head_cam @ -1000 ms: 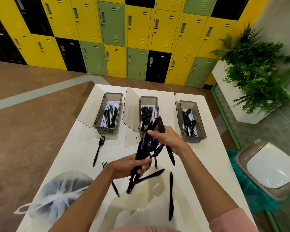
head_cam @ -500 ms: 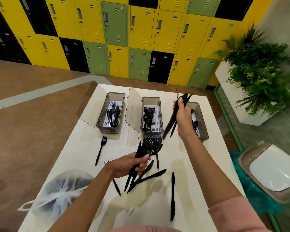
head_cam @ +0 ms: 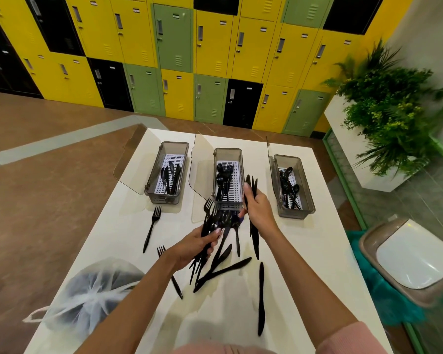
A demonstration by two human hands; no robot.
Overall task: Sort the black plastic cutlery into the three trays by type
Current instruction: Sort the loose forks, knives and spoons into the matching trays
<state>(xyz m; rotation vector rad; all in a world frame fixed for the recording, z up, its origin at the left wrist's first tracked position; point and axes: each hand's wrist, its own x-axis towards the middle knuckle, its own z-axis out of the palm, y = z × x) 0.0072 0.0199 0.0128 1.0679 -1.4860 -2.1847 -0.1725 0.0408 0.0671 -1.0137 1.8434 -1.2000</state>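
Returned from beside the right tray (head_cam: 307, 200): your right hand (head_cam: 258, 210), clenched on knives (head_cam: 253, 190). Left hand (head_cam: 194, 247): grasping mixed bundle (head_cam: 216, 226). Step: sorting knives. Next, probably: left tray (head_cam: 152, 180).

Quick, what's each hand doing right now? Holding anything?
Left hand: closed around a mixed bundle of cutlery.
Right hand: closed on a few black pieces, apparently knives.

A locker area, shown by the wall of yellow, green and black lockers (head_cam: 174, 60) behind the table (head_cam: 317, 251).
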